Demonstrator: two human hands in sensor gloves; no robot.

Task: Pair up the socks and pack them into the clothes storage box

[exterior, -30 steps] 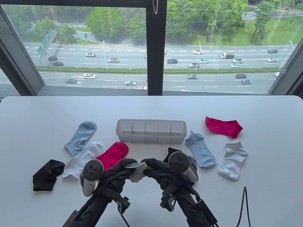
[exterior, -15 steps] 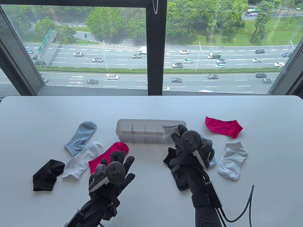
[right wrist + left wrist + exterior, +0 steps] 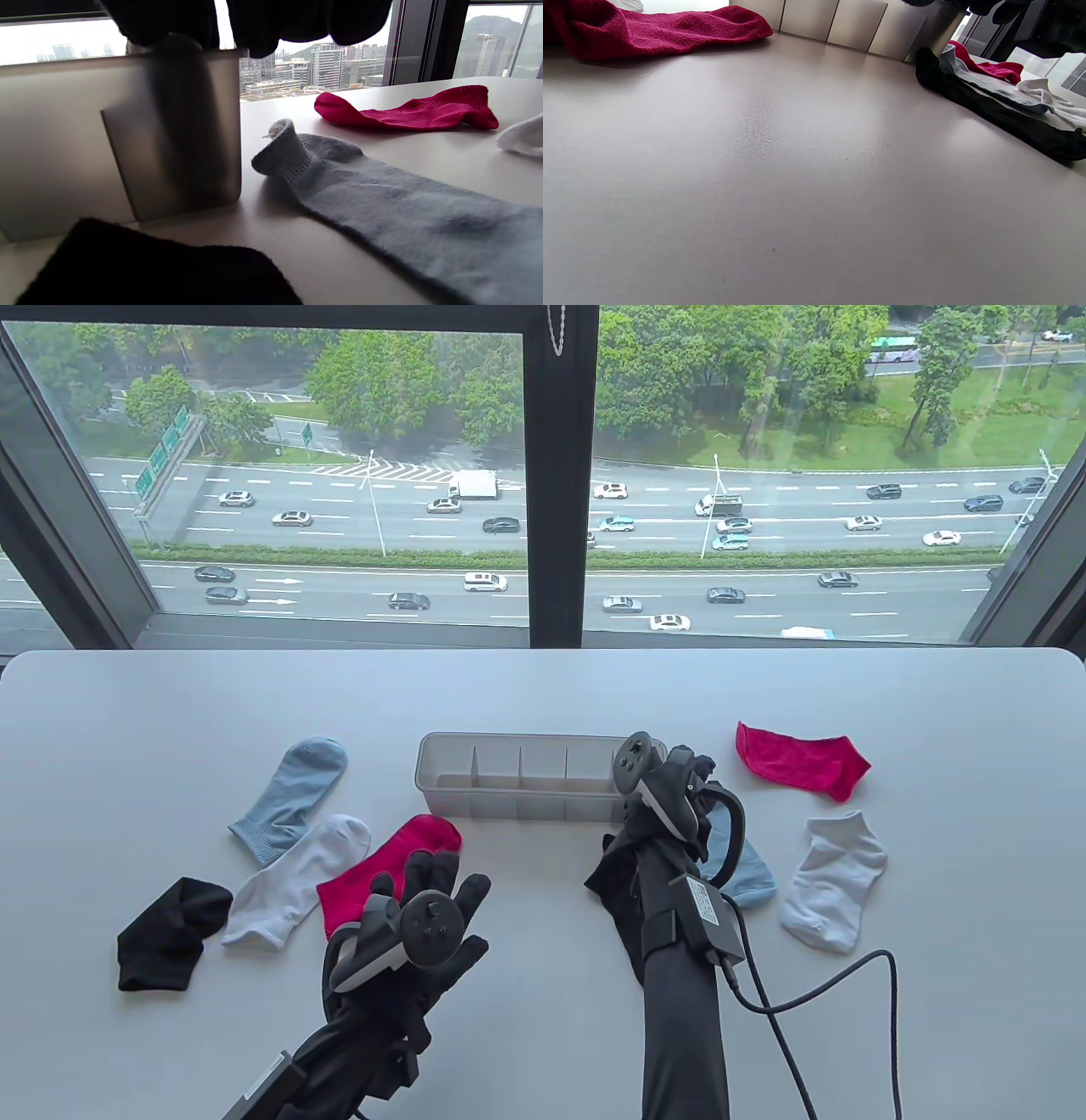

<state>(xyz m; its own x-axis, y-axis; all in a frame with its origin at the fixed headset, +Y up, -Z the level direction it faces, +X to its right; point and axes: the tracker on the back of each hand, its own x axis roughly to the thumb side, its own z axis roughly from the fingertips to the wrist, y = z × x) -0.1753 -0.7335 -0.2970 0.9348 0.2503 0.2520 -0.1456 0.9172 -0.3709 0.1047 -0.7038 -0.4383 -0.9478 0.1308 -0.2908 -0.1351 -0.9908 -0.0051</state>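
Note:
The translucent storage box (image 3: 517, 797) stands mid-table, its compartments split by dividers. My right hand (image 3: 679, 768) tips down into its rightmost compartment; in the right wrist view the fingers (image 3: 292, 25) hang over the box wall (image 3: 63, 148), with a dark shape showing through it. The grey sock bundle is hidden. My left hand (image 3: 433, 882) hovers with fingers spread over the near end of a red sock (image 3: 399, 853) and holds nothing. A black sock (image 3: 611, 874) lies under my right forearm, beside a light blue sock (image 3: 403, 220).
Left of the box lie a light blue sock (image 3: 293, 793), a white sock (image 3: 293, 878) and a black sock (image 3: 165, 933). To the right are a red sock (image 3: 802, 763) and a white sock (image 3: 836, 882). A cable (image 3: 814, 993) trails from my right wrist.
Both hands held the grey sock bundle near the table's front. The right hand carried it to the box's right end and now dips in; the left hand let go and spread open.

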